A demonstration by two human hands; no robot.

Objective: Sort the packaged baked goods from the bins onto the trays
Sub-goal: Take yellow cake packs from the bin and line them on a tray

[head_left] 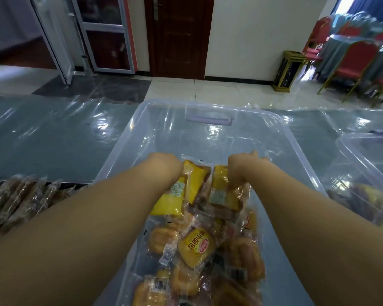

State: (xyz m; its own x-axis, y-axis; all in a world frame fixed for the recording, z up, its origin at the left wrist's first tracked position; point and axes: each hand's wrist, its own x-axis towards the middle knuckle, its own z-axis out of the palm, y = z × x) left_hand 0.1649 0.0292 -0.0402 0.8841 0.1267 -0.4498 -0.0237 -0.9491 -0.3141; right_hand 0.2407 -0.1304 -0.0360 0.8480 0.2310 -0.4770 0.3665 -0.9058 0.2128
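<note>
Two hands inside one clear bin (208, 140), which sits centre on a table (53, 133) laid with teal cloth under clear film.

- Left hand (167, 165): bent down at the wrist over the left yellow packet (175, 200), touching its upper end. The fingers are hidden under the wrist, so I cannot tell whether they hold it.
- Right hand (243, 167): fingers curled down over the upper end of the right yellow packet (221, 193), gripping it.
- The two yellow packets lie side by side at mid-bin, just beside each other, resting on the heap.
- Heap of packaged buns (245, 255): fills the bin from its middle to 6 o'clock. One orange-labelled packet (196, 245) lies on top. The bin's 12 o'clock half shows bare floor.
- Tray (73, 183): at 9 o'clock of the bin, carrying a row of brown packets (20, 195) leaning on one another.
- Second clear bin (367, 164): at 3 o'clock, with dark and yellow packets, blurred, in its near part.
- Background: dark wooden door (179, 36) at 12 o'clock, red chairs (351, 60) at 2 o'clock.
</note>
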